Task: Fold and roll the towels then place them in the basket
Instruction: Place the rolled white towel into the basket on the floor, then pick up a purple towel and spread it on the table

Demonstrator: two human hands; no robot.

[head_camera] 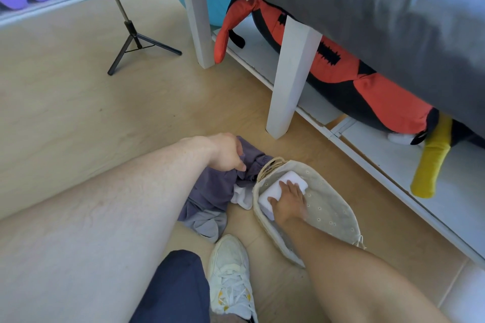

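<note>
Pressing a rolled white towel point(282, 189) down into the basket point(333, 214), right hand point(287, 202) lying flat on top with fingers spread and nearly straight, thumb along the roll's near edge, so holding nothing in a closed grip. Sitting at the far, narrow end of the cloth-lined basket, against the woven rim, with the liner bare behind it. Reaching with the left hand point(228, 153) into a heap of purple-grey towels point(217, 189) on the floor just left of the basket, fingers curling down into the cloth; hard to tell whether closing on a fold or only touching it. Showing a bit of white cloth point(242, 198) between heap and basket rim, touching both.

Handling soft and light, by the look of it: limp, sagging wherever unsupported, prone to unrolling once released. Calling, probably, for taking a loose towel by a hem or two corners rather than a bunch from the middle, and for carrying a finished roll with fingers wrapping around its girth, loose end tucked underneath. Risking little beyond a roll springing open or the basket sliding on the smooth floor.
</note>
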